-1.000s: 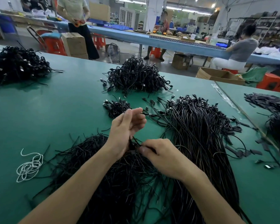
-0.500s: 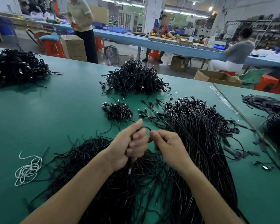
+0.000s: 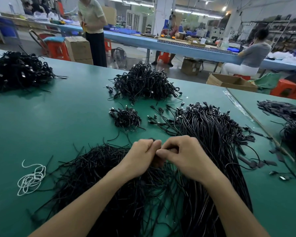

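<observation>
On the far left of the green table (image 3: pixel 58 125) sits a big heap of coiled cables (image 3: pixel 19 71), and nearer lies a loose white string (image 3: pixel 32 178). A spread of thin black strands (image 3: pixel 92 168) fans out under the left forearm, most likely the ties for binding. Further in, a small heap (image 3: pixel 126 117) and a larger middle heap (image 3: pixel 143 82) hold more wound-up cables. Judging by these three heaps, a good share of the work looks finished.

The left hand (image 3: pixel 140 156) hovers over the strands, knuckles up, its fingers curled in tight, with thumb and forefinger pinching the cable (image 3: pixel 152 139), of which only a small black bend shows above the fingertips. The right hand (image 3: pixel 186 156) meets it fingertip to fingertip, its fingers curled around the same cable, thumb pointing at the left hand. Most of the cable is hidden between the two palms, so whether it is being coiled or tied cannot be told; this one seems half done.

Just right of the hands lies a thick sheaf of straight cables (image 3: pixel 212 134), plugs pointing away, not yet wound, so plenty looks left to do. Flat black pieces (image 3: pixel 280 108) lie at the far right
</observation>
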### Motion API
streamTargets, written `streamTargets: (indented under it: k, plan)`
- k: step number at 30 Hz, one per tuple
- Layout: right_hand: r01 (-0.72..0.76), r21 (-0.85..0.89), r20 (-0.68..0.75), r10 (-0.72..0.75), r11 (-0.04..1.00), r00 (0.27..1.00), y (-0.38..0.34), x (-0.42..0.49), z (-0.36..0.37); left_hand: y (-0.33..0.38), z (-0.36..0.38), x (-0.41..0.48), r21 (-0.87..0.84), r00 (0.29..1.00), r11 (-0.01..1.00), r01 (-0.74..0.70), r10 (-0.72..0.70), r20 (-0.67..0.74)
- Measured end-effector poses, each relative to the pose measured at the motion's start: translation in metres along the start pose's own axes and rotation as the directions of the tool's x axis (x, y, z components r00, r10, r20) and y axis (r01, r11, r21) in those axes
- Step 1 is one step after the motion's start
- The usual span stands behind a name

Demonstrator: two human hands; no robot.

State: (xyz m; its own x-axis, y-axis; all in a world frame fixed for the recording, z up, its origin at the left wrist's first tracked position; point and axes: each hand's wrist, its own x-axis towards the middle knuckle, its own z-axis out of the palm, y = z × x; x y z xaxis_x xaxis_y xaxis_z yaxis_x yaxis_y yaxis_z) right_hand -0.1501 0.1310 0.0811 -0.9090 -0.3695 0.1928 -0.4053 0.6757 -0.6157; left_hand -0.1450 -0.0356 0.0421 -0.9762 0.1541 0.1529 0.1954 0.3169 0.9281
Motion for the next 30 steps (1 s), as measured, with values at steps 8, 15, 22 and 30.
streamTargets:
  k: [8, 15, 22, 30]
  plan:
    - [0.028, 0.364, -0.167, 0.036, 0.931, 0.985, 0.003, 0.005, 0.015, 0.009, -0.026, -0.001, -0.713, 0.883, 0.558, 0.424, -0.08, 0.463]
    - [-0.027, 0.134, 0.152, 0.006, 0.991, 0.988, 0.0, -0.007, 0.041, 0.015, -0.024, 0.015, -0.951, 0.984, 0.308, 0.0, -0.171, -0.056]
    - [0.129, -0.033, 0.113, -0.124, 0.991, 0.986, -0.002, -0.013, 0.008, -0.002, -0.01, -0.001, -0.013, 1.0, 1.0, 0.009, -0.008, 0.029]
    - [0.044, 0.424, 0.008, -0.053, 0.905, 0.999, 0.004, -0.009, -0.003, 0.015, -0.017, -0.01, -0.323, 0.896, 0.895, 0.308, -0.159, 0.415]
